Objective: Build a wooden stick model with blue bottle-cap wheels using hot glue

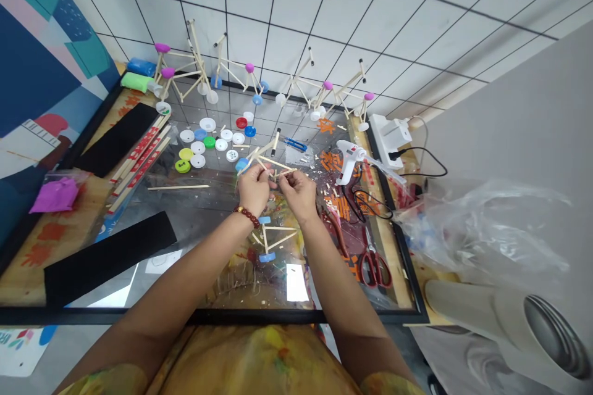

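Both hands meet over the middle of the glass-topped table around a small tricycle frame made of wooden sticks [274, 161]. My left hand [254, 190], with a bead bracelet at its wrist, grips the frame from the left. From the right, my right hand [299, 192] pinches a short stick end of it. The frame has a blue bottle-cap wheel [241, 164] on its left and black-tipped handlebars [277, 142] at the top. Just below the hands lies another stick piece [280, 237] with two blue cap wheels. Fingertips partly hide the joint being held.
Finished stick tricycles [194, 65] line the wall. Loose bottle caps [209, 142] lie left of the hands, beside a single stick [178, 187]. To the right are a glue gun [349, 160], a blue utility knife [295, 144], pliers [337, 231], red-handled scissors [374, 265] and a power strip [385, 141].
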Tool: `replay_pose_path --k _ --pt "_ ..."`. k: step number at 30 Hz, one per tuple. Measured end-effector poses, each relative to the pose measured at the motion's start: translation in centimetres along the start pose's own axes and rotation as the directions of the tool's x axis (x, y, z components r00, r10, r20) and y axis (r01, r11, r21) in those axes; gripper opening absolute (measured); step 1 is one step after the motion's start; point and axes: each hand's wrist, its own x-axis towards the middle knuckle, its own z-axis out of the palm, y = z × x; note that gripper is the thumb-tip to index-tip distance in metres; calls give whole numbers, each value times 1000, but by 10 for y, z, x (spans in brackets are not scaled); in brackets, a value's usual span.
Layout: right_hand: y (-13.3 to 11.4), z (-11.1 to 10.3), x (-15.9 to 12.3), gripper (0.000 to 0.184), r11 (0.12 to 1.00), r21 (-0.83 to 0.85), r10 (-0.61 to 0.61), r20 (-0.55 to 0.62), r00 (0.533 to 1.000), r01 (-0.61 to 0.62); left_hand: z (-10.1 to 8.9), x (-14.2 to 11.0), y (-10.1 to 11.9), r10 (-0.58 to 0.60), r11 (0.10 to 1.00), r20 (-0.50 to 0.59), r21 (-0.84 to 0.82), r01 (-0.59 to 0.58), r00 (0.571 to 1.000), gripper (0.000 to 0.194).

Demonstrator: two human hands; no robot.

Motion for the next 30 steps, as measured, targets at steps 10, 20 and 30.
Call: replay_pose_path --k 10,20,30 --pt "0 -2 0 19 998 -40 -47 -4 999 47 1 1 -2 -6 1000 5 5 6 1000 18" --pt "2 0 -1 21 998 0 -55 -14 998 55 -1 3 -4 -37 999 30 28 36 999 17" --pt "-2 -3 -1 19 997 64 -50 10 999 49 0 3 -2 -40 998 40 56 38 998 16"
